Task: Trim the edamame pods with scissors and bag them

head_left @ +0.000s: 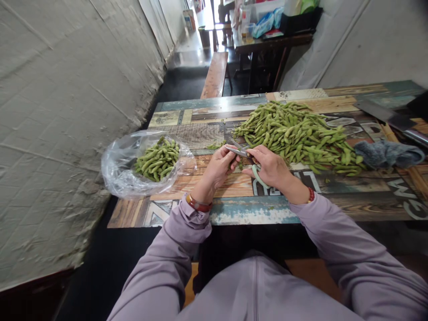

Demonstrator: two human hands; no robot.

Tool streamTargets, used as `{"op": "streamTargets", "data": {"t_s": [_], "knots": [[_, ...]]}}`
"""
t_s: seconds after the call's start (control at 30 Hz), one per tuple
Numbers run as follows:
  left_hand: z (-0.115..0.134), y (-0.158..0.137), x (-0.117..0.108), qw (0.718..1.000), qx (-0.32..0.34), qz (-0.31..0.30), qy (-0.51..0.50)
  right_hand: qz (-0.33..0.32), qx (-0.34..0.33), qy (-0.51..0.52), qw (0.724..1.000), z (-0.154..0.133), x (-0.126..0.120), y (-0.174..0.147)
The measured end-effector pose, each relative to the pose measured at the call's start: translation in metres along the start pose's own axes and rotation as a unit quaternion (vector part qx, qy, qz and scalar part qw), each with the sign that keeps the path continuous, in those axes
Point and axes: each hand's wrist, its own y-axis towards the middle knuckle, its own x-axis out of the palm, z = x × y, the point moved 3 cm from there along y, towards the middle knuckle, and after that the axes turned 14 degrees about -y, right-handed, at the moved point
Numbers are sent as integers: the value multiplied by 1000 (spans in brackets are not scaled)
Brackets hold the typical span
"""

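Note:
My right hand (271,167) is closed around scissors (257,176) with pale green handles, their metal blades apart and pointing left. My left hand (219,167) is pinched together just beside the blades, with an edamame pod (232,162) mostly hidden in its fingers. Beyond my right hand spreads a large heap of green edamame pods (290,129). To the left of my left hand, a clear plastic bag (117,165) lies open, holding a smaller pile of pods (158,159). Small green trimmings (216,145) are scattered near my hands.
The patchwork-patterned table (187,187) runs across in front of me. At its right end lie a grey cloth (388,154) and a cleaver (384,113). A rough wall (67,111) rises on the left. Behind are a bench (216,73) and another table (274,42) with goods.

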Motion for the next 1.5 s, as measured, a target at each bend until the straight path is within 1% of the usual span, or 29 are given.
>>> {"op": "streamTargets", "data": {"t_s": [0.17, 0.37, 0.57, 0.77, 0.97, 1.17, 1.37, 1.5], "knots": [[-3, -1, 3, 1000, 7, -20, 22, -1, -7, 12, 1000, 0, 0, 0], [0, -2, 6, 998, -1, -21, 53, -8, -17, 12, 1000, 0, 2, -1], [4, -3, 3, 996, -17, -23, 90, -12, -29, -19, 999, -1, 6, -2], [4, -7, 1, 995, -15, -40, 95, -22, -29, -26, 999, -3, 5, -3], [1, -10, 0, 996, -42, -1, 80, -32, -22, -31, 999, -6, 4, -6], [-1, -11, -3, 996, -55, 7, 65, -32, -15, -24, 999, -10, 4, -8], [-4, -13, -4, 998, -36, 15, 56, -17, -26, -41, 999, -12, 6, -8], [-8, -11, -7, 998, -35, 33, 44, -14, -29, -56, 998, -13, 8, -8]]}}
